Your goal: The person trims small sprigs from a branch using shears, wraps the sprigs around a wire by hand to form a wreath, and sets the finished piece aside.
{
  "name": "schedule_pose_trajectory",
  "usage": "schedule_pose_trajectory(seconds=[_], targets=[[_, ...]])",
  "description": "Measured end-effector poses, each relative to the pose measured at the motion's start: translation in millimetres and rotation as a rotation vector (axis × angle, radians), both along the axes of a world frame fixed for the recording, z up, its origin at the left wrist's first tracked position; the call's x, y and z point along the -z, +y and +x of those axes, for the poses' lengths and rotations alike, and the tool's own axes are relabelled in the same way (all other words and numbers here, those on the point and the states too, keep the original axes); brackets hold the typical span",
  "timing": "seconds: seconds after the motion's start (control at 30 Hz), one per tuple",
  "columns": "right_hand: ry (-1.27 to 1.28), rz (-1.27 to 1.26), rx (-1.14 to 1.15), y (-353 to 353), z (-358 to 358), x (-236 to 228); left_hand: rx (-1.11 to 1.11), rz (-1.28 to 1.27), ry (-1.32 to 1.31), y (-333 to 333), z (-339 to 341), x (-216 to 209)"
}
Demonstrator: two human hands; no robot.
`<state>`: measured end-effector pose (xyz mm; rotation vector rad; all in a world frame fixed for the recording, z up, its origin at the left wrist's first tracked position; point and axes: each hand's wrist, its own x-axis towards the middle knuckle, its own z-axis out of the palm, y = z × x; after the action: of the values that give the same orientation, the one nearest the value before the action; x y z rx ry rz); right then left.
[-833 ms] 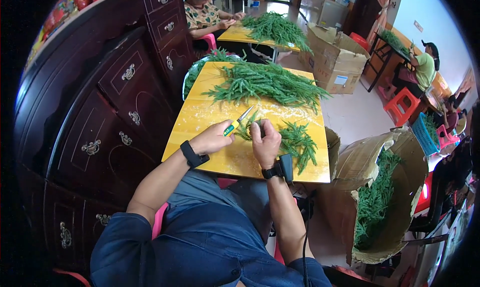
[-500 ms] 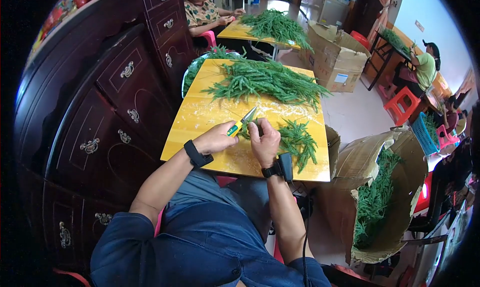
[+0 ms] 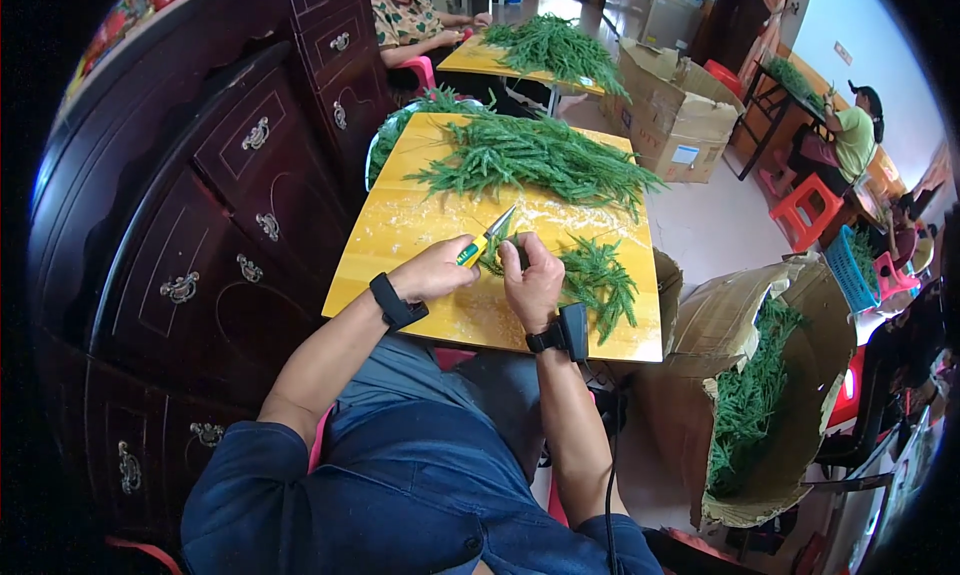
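My left hand (image 3: 437, 271) is closed around a hand tool (image 3: 487, 238) with a yellow-and-green handle and a pointed metal tip. The tip slants up and to the right; whether it is a blade or jaws is too small to tell. Close beside it, my right hand (image 3: 534, 281) curls its fingers on a green sprig (image 3: 493, 261), part of which is hidden behind the fingers. Just right of that hand lies a small heap of green sprigs (image 3: 600, 283). A larger pile of feathery green sprigs (image 3: 535, 160) covers the far part of the yellow table (image 3: 370, 265).
Pale scraps (image 3: 425, 213) litter the tabletop. An open cardboard box (image 3: 690, 415) of greenery stands at the right, and a dark wooden cabinet (image 3: 215, 215) borders the left. Behind are another yellow table (image 3: 470, 63), a large carton (image 3: 670, 115), a red stool (image 3: 805, 213) and several people at work.
The tool has shifted very slightly beside the sprig, and its handle shows at a slightly different angle. Both hands keep nearly the same place and grip.
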<state>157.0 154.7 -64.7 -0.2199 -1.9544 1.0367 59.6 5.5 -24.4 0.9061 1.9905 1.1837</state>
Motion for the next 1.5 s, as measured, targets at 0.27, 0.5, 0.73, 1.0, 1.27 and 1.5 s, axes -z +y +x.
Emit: schedule_pose_trajectory(seconds=[0.27,0.5,0.73,1.0,1.27,1.5], targets=[[0.004,0.044,-0.002,-2,0,-1,0.025,-0.054,0.072,0,3,4],[-0.024,0.061,0.017,-2,0,1,0.052,-0.098,0.282,1,14,2],[-0.101,-0.017,-0.024,3,-2,7,0.094,-0.138,0.411,4,17,1],[-0.197,-0.098,-0.077,5,-2,11,0.107,-0.108,0.39,5,7,31],[-0.412,0.016,0.077,12,-6,22,0.078,-0.159,-0.101,19,1,43],[-0.576,-0.043,0.115,23,-4,22,0.099,-0.241,-0.289,33,-3,41]])
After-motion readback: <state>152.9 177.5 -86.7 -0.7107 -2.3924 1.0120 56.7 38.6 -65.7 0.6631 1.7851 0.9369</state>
